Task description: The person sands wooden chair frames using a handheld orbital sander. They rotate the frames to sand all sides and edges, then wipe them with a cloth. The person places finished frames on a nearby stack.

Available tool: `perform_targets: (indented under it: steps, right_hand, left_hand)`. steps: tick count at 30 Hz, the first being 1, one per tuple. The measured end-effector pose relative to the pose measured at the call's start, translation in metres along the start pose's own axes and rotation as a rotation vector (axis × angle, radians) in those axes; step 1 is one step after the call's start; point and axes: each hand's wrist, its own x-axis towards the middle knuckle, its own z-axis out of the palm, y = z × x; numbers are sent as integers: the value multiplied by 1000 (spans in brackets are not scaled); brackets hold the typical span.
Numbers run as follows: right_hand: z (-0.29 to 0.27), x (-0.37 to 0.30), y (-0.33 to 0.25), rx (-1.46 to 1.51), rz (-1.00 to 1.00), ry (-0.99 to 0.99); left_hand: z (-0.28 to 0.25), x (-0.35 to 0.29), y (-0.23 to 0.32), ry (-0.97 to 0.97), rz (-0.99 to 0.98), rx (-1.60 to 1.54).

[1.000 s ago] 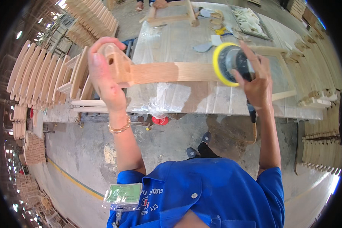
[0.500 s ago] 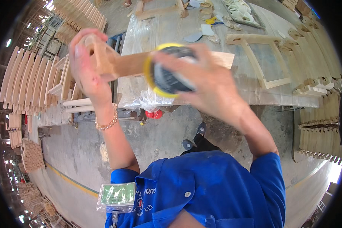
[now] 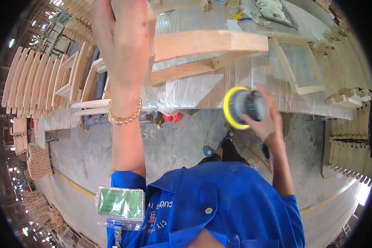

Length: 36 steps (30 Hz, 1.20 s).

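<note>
My left hand, with a beaded bracelet at its wrist, grips the left end of a pale wooden frame. The frame is raised above the worktable and tilted, with two long rails joined by a short piece at its right end. Its left end is hidden behind the hand. In my right hand is a round orbital sander, its yellow-edged pad facing left. The sander is off the wood, below and to the right of the frame, by the table's near edge. It is somewhat blurred.
Clear plastic film covers the worktable. On it lie another wooden frame, a tray of white pieces and a yellow item. Curved wooden parts stand at left; more wooden parts are stacked at right.
The sander has left the wood and moved down and right with my right hand. My left hand has moved up and right, turning the frame so both long rails show.
</note>
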Motion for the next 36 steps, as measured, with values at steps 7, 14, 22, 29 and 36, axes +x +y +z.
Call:
perform_targets:
  steps: [7,14,22,29,36]
  right_hand:
    - [127,76,-12,86,-82,-344]
    - [223,146,-49,196,-402,-226]
    - [229,136,-55,160,-376,-313]
    - [209,137,-33,312,-512,-238]
    - [240,166,-59,148,-457,-307]
  left_hand:
    - [-6,5,0,9,-107,-87]
    - [5,11,3,102,-115,-28]
    - [-11,25,-6,41,-101,-80]
    - [-11,28,-4,40,-151,-80]
    - [-6,31,-4,69,-151,-8]
